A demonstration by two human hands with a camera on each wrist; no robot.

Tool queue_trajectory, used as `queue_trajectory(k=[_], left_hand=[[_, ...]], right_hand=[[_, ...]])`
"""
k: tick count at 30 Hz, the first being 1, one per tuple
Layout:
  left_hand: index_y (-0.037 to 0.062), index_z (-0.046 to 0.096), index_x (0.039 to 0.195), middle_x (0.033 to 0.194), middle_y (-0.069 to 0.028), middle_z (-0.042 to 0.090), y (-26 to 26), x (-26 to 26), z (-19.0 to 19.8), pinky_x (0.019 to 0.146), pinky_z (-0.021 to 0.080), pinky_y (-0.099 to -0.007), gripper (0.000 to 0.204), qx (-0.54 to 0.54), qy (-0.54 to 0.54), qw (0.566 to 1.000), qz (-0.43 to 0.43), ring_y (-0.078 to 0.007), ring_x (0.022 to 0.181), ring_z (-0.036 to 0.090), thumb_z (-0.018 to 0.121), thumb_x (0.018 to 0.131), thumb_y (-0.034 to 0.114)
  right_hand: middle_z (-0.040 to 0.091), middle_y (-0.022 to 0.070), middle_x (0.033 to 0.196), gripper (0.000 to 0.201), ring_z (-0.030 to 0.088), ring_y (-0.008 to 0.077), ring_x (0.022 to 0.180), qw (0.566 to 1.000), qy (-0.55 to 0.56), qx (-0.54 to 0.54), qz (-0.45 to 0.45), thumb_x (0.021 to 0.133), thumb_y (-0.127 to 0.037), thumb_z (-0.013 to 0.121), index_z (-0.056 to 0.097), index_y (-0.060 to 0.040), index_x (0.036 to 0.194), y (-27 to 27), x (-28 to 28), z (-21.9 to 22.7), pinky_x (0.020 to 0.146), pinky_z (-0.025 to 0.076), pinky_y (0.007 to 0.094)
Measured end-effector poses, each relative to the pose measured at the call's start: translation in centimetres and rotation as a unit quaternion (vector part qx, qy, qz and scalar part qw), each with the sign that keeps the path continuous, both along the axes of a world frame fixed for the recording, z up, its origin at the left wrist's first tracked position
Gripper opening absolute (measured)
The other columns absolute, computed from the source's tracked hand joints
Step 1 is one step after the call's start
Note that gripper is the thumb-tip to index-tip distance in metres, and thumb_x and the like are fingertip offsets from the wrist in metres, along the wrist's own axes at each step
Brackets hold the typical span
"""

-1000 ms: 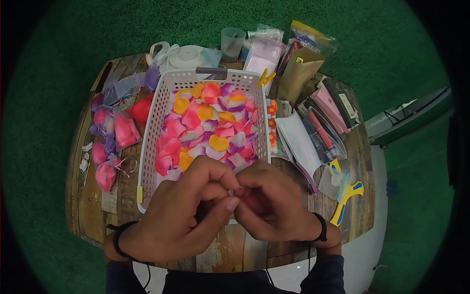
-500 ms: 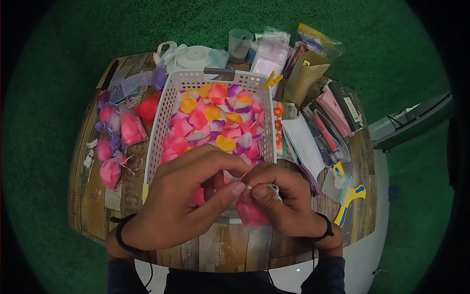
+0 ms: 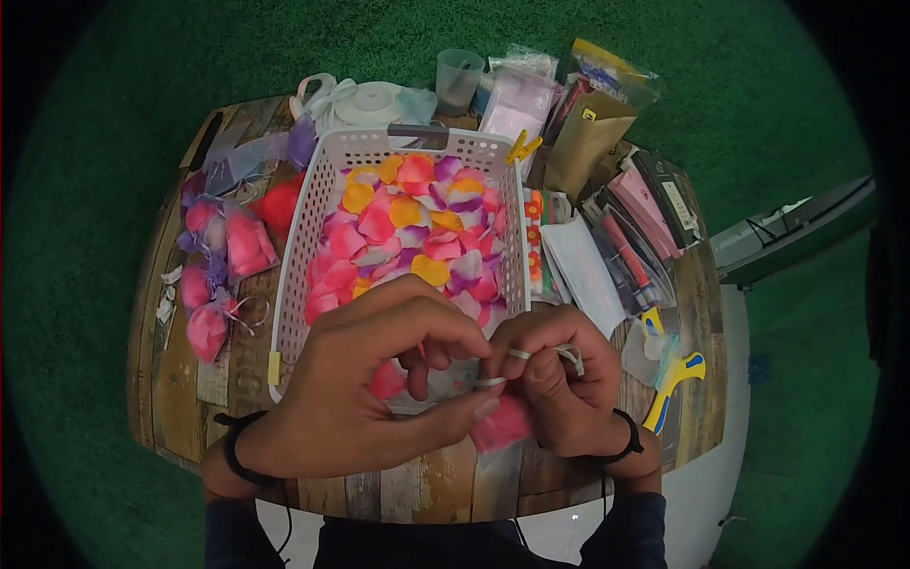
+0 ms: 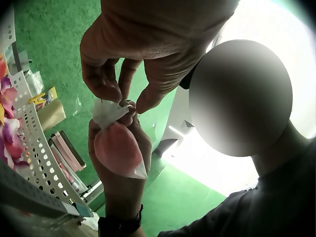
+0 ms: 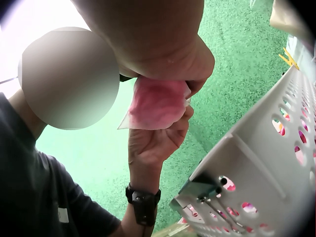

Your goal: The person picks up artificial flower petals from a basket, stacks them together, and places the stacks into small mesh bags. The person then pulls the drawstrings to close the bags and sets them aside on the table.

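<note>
A small sheer pouch (image 4: 118,148) filled with pink petals hangs below the fingers; its gathered neck (image 4: 109,112) shows in the left wrist view. My right hand (image 3: 559,384) curls round the neck and a white ribbon (image 3: 571,356). With thumb and index finger, my left hand (image 3: 398,365) pinches the ribbon beside the right fingertips. In the right wrist view the pouch (image 5: 158,103) sits between both hands, its neck hidden. Behind them stands a white basket (image 3: 284,284) of pink, purple and orange petals (image 3: 431,270).
Filled pouches (image 3: 248,245) lie on the left of the wooden table (image 3: 417,488). A ribbon roll (image 3: 368,102) and a cup (image 3: 459,81) stand at the back. To the right are a paper bag (image 3: 588,142), packets and a yellow-blue tool (image 3: 675,389).
The pouch and white ribbon have come into view under the right hand. Ribbon now loops over the right fingers, and the left fingers have spread wider.
</note>
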State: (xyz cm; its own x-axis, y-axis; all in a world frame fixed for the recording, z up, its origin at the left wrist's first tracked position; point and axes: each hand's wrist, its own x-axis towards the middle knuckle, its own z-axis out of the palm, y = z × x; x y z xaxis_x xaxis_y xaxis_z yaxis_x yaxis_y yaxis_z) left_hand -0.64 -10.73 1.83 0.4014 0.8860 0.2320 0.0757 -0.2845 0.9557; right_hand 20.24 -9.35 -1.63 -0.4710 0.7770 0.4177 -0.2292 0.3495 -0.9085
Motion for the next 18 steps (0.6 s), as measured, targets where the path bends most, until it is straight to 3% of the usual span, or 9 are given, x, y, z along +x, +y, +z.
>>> queue_trajectory(k=[2, 4, 10, 13, 16, 18], left_hand=[[0.0002, 0.065, 0.109, 0.102, -0.0089, 0.061, -0.2, 0.4, -0.1, 0.063, 0.047, -0.0239, 0.030, -0.008, 0.006, 1.000, 0.011, -0.0116, 0.084, 0.059, 0.075, 0.081, 0.005], [0.0003, 0.064, 0.112, 0.104, -0.0096, 0.060, -0.1, 0.5, -0.2, 0.065, 0.048, -0.0247, 0.032, -0.015, 0.010, 1.000, 0.022, -0.0130, 0.087, 0.059, 0.074, 0.082, 0.005], [-0.0007, 0.065, 0.108, 0.108, -0.0141, 0.060, 1.0, 0.1, -1.0, 0.072, 0.050, -0.0267, 0.027, 0.091, 0.001, 0.994, -0.067, -0.0163, 0.092, 0.061, 0.071, 0.082, -0.001], [-0.0011, 0.064, 0.108, 0.102, -0.0113, 0.061, 0.7, 0.4, -1.0, 0.066, 0.049, -0.0253, 0.023, 0.055, -0.026, 0.997, -0.051, -0.0160, 0.085, 0.062, 0.069, 0.086, 0.003], [-0.0011, 0.064, 0.103, 0.092, -0.0089, 0.061, 0.7, 0.2, -1.1, 0.064, 0.049, -0.0246, 0.018, 0.085, -0.016, 0.993, -0.082, -0.0142, 0.076, 0.062, 0.070, 0.086, 0.003], [0.0000, 0.062, 0.097, 0.083, -0.0064, 0.060, 0.4, 0.3, -0.5, 0.060, 0.048, -0.0246, 0.012, 0.049, 0.004, 0.994, -0.098, -0.0116, 0.069, 0.060, 0.069, 0.087, 0.003]], right_hand=[[0.061, 0.0123, 0.089, 0.015, 0.061, 0.0132, 0.077, 0.992, 0.115, -0.049, 0.004, 0.103, -0.014, 0.047, 0.051, 0.0010, 0.104, -0.1, -0.2, -0.2, 0.073, 0.051, 0.0274], [0.060, 0.0136, 0.090, 0.017, 0.060, 0.0143, 0.076, 0.991, 0.124, -0.047, 0.012, 0.103, -0.015, 0.046, 0.049, 0.0011, 0.104, 0.3, 0.1, -0.3, 0.074, 0.051, 0.0283], [0.059, 0.0156, 0.089, 0.022, 0.059, 0.0166, 0.072, 0.976, 0.164, -0.114, 0.084, 0.104, -0.021, 0.046, 0.048, 0.0010, 0.102, 0.7, 1.0, 0.5, 0.072, 0.051, 0.0306], [0.059, 0.0161, 0.089, 0.023, 0.059, 0.0168, 0.072, 0.972, 0.171, -0.122, 0.101, 0.104, -0.022, 0.046, 0.048, 0.0009, 0.101, 0.8, 1.0, 0.3, 0.070, 0.051, 0.0304], [0.060, 0.0168, 0.090, 0.023, 0.060, 0.0167, 0.072, 0.967, 0.173, -0.147, 0.118, 0.103, -0.022, 0.047, 0.048, 0.0007, 0.102, 0.9, 1.0, 0.3, 0.068, 0.052, 0.0297], [0.060, 0.0171, 0.091, 0.021, 0.060, 0.0166, 0.072, 0.962, 0.174, -0.170, 0.125, 0.103, -0.021, 0.047, 0.049, 0.0005, 0.102, 0.8, 0.9, 0.3, 0.066, 0.052, 0.0293]])
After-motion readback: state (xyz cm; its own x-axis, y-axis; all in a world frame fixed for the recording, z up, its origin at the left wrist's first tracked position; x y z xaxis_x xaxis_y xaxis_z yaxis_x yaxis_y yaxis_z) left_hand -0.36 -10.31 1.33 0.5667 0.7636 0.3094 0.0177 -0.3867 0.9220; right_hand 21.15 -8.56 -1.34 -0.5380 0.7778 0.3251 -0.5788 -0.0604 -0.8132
